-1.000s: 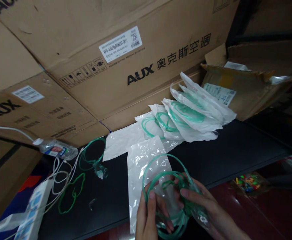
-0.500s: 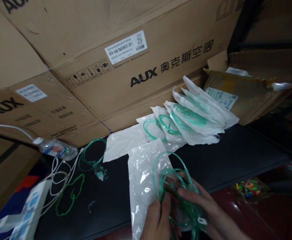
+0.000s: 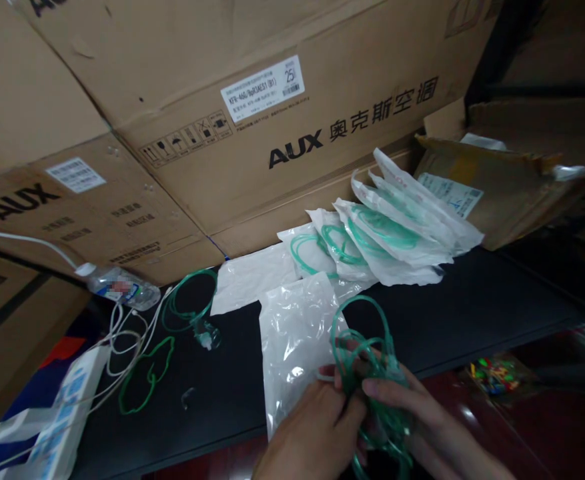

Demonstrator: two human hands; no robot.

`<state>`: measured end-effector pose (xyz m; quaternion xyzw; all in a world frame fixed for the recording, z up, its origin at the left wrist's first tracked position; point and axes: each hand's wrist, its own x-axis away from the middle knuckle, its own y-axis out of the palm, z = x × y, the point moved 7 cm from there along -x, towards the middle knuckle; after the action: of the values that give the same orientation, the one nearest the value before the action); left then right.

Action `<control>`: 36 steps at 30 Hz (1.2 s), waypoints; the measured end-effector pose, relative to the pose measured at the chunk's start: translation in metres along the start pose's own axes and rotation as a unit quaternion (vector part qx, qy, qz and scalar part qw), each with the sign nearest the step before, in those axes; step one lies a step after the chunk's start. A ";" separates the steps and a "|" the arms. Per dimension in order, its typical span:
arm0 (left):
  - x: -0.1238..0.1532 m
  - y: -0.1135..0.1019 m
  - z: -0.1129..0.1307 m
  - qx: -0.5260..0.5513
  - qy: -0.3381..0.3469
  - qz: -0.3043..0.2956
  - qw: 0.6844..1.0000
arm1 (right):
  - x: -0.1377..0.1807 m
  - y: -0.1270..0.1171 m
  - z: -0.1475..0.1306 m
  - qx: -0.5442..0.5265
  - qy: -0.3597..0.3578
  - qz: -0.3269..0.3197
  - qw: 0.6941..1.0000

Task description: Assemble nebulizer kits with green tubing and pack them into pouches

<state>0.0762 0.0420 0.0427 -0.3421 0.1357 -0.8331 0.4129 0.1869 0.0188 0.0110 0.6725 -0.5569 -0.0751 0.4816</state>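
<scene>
In the lower middle of the head view I hold a coiled bundle of clear green tubing over the black shelf. My left hand is closed round the left side of the bundle, knuckles up. My right hand grips it from the right, its thumb across the loops. Part of the bundle is hidden by my fingers. Just behind and left of my hands lies a white-and-clear pouch, flat and wrinkled. To its left rests another green tube with a clear plastic piece at its end.
A row of pouches with green tubing leans by an open carton. Large cardboard boxes stand behind. On the left are a plastic bottle, white cables, a power strip and a green elastic loop.
My left hand has turned over and moved further across the tubing. The loops are drawn closer together. The view has shifted slightly, and the pouch stays where it lay.
</scene>
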 end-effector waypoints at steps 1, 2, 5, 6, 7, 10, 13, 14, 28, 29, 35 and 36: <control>-0.001 -0.002 0.004 0.024 0.008 -0.002 1.000 | 0.001 0.003 -0.002 0.004 -0.011 0.005 1.000; -0.002 -0.004 0.007 0.046 0.016 -0.004 0.999 | 0.001 0.006 -0.004 0.003 -0.022 0.009 1.000; -0.004 -0.003 0.008 0.092 0.025 -0.030 0.995 | 0.001 0.011 -0.007 -0.010 -0.055 0.025 0.998; -0.005 -0.002 0.006 0.099 0.021 -0.033 0.994 | 0.000 0.010 -0.008 -0.012 -0.062 0.037 0.997; -0.006 -0.002 0.005 0.106 0.020 -0.033 0.994 | -0.002 0.009 -0.008 -0.011 -0.067 0.051 0.996; -0.005 -0.003 0.007 0.092 0.049 -0.015 0.994 | -0.009 0.002 -0.015 -0.017 -0.105 0.099 0.989; 0.004 -0.011 0.006 0.012 0.090 0.038 0.995 | -0.013 -0.005 -0.030 -0.054 -0.159 0.132 0.977; 0.010 -0.014 0.003 -0.021 0.098 0.056 0.993 | -0.012 -0.007 -0.035 -0.063 -0.169 0.141 0.973; 0.051 -0.019 -0.045 -0.280 0.190 0.025 0.941 | 0.036 -0.078 0.003 0.031 -0.006 0.165 0.986; 0.048 -0.022 -0.045 -0.283 0.193 0.027 0.939 | 0.039 -0.076 0.007 0.030 0.006 0.148 0.988; 0.041 -0.033 -0.046 -0.313 0.222 0.061 0.922 | 0.050 -0.054 0.024 0.028 0.068 0.046 0.996; 0.042 -0.032 -0.046 -0.314 0.235 0.076 0.917 | 0.050 -0.053 0.027 0.038 0.082 0.042 0.995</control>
<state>0.0083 0.0268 0.0450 -0.2374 0.5093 -0.7698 0.3028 0.2241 -0.0422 -0.0201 0.6701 -0.5460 0.0215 0.5024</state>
